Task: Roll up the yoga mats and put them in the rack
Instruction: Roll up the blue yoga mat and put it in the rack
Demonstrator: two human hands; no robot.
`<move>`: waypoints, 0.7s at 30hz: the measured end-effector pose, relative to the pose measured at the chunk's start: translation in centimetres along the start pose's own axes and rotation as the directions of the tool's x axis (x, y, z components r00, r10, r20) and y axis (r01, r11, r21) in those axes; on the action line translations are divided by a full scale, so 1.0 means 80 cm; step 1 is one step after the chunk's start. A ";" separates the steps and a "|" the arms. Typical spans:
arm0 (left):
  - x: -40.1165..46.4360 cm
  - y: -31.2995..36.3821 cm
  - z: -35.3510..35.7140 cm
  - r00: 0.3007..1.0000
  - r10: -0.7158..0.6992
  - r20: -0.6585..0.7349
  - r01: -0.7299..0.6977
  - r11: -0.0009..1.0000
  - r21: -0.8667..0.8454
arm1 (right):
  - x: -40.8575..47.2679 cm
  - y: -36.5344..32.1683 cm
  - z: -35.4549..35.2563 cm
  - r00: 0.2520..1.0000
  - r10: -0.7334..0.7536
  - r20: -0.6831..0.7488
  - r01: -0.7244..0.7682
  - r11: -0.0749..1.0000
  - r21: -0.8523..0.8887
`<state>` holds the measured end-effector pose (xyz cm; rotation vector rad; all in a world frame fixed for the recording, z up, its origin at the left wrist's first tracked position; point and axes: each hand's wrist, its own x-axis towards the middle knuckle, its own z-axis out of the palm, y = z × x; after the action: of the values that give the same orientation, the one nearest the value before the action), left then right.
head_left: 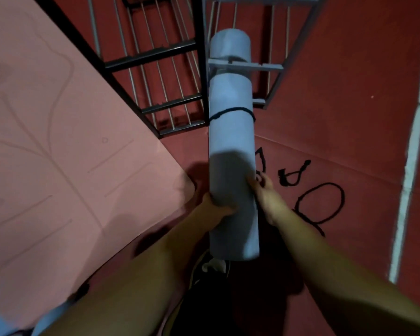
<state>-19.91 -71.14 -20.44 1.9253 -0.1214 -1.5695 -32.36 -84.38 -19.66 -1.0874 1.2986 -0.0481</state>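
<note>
Both hands hold the near end of the rolled blue mat (230,141), left hand (214,209) and right hand (264,190) on either side. Its far end pokes into the rack (272,66) ahead of them.

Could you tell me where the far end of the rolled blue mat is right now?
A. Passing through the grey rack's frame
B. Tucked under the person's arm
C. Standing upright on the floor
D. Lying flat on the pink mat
A: the blue mat runs away from both hands, and a bar of the grey rack crosses over it near its far end.
</note>
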 end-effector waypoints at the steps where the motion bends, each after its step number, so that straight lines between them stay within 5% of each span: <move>1: -0.003 -0.002 0.002 1.000 0.012 -0.005 -0.012 1.000 0.024 | -0.013 0.022 0.001 0.999 0.039 -0.026 -0.039 0.999 -0.002; 3: -0.011 0.006 0.004 1.000 0.016 -0.014 -0.015 0.998 0.063 | -0.043 0.058 0.002 0.974 0.124 -0.188 -0.122 0.992 0.020; 5: -0.016 0.015 0.004 1.000 0.006 -0.005 -0.006 0.996 0.086 | -0.071 0.093 0.006 0.862 0.336 -0.381 -0.260 0.936 0.237; 7: -0.020 0.023 0.005 1.000 0.000 0.001 0.000 0.993 0.117 | -0.092 0.112 0.024 0.766 0.605 -0.217 -0.402 0.714 0.574; 9: -0.021 0.025 0.006 1.000 0.006 0.014 -0.009 0.975 0.222 | -0.100 0.114 0.044 0.789 0.615 0.020 -0.431 0.529 0.731; 13: -0.017 0.023 0.010 0.999 0.023 0.025 -0.029 0.966 0.258 | -0.094 0.088 0.060 0.810 0.584 0.057 -0.296 0.322 0.899; 21: -0.036 0.033 0.012 0.993 0.113 0.019 -0.112 0.930 0.351 | -0.104 0.100 0.057 0.790 0.609 -0.076 -0.206 0.381 0.901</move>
<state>-20.74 -72.32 -16.67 2.1450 -0.5367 -1.5488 -35.81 -72.46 -19.40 0.2039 1.6021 -0.5250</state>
